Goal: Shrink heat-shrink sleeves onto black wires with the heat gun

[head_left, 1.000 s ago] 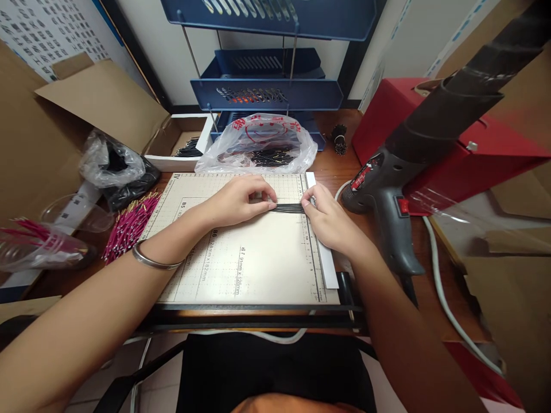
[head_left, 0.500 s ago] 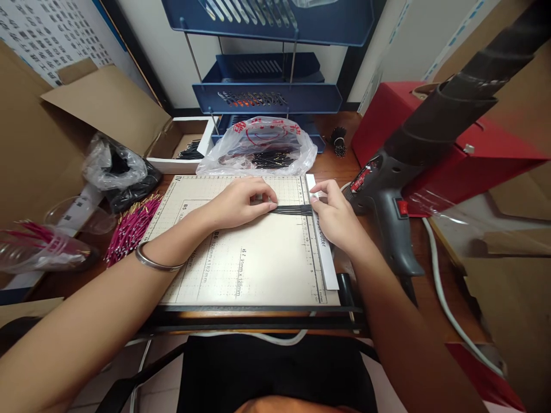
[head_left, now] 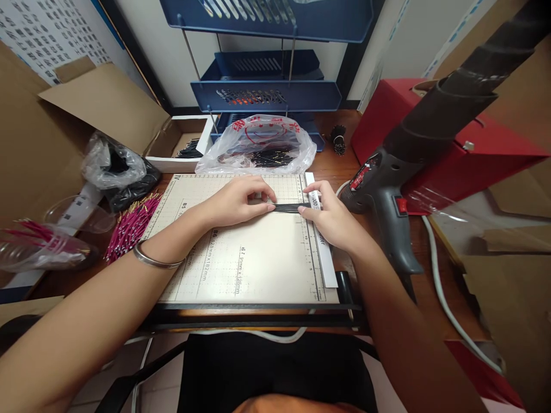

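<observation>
A thin bundle of black wires (head_left: pixel 289 207) lies flat across the paper cutter (head_left: pixel 267 258), its right end against the white strip (head_left: pixel 325 252) on the cutter's right side. My left hand (head_left: pixel 243 201) is closed on the bundle's left part, thumb and fingertips pinched at it; the palm hides the wires' left end. From the right, my right hand (head_left: pixel 331 215) reaches over the strip. Its thumb tip touches the wires near the strip, while the forefinger is stretched out apart from the thumb, above the bundle.
Behind the cutter sit a plastic bag (head_left: pixel 258 143) of black wires and a white box (head_left: pixel 172 165). Magenta wires (head_left: pixel 133 226) are heaped at left. A heat gun (head_left: pixel 387 201) stands close at right, before a red box (head_left: pixel 465 137). Blue shelves (head_left: pixel 267 94) rise behind.
My right hand has shifted slightly left, its thumb moving from the white strip onto the wires. My left hand stays at nearly the same place on the bundle.
</observation>
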`<action>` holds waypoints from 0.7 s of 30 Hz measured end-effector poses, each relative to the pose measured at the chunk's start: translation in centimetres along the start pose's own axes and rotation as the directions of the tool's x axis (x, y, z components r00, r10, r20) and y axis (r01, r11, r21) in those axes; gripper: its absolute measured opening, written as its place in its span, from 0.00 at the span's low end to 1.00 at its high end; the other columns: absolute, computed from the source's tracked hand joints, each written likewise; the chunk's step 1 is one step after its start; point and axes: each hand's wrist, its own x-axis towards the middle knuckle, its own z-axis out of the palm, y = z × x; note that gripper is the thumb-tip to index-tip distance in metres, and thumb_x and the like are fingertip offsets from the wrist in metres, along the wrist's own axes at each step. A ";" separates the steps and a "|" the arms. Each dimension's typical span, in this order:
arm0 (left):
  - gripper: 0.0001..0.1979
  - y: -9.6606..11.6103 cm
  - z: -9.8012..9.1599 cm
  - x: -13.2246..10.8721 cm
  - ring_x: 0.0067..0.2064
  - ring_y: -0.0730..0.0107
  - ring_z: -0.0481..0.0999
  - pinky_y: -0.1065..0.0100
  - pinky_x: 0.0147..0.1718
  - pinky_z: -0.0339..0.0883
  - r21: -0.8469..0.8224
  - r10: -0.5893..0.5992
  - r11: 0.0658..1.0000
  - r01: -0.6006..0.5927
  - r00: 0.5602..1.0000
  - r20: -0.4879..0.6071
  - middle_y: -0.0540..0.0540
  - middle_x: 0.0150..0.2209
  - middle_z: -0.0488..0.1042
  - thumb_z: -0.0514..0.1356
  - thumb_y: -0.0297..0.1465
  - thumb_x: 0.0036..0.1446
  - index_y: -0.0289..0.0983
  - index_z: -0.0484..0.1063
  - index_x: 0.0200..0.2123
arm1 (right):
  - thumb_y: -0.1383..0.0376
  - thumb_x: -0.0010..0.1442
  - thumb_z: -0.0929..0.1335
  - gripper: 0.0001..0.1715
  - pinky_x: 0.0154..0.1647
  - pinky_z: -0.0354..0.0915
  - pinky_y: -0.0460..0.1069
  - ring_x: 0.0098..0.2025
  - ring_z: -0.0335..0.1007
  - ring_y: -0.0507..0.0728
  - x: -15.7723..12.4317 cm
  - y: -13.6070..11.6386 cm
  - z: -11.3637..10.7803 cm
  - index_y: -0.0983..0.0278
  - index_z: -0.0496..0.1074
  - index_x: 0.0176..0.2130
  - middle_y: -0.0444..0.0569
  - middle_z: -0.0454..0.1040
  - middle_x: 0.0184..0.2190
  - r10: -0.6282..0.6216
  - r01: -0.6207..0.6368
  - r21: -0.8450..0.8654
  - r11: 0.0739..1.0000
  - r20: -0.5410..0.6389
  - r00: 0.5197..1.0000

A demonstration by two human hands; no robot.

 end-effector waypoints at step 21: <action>0.12 0.2 -0.1 0.1 0.44 0.59 0.81 0.59 0.48 0.69 0.004 0.020 1.000 -0.020 1.000 0.000 0.43 0.41 0.84 0.64 0.41 0.68 0.39 0.84 0.44 | 0.63 0.59 0.64 0.16 0.55 0.67 0.63 0.47 0.70 0.65 0.7 0.8 0.1 0.56 0.65 0.49 0.49 0.71 0.42 0.056 -0.051 0.061 0.997 -0.074 0.996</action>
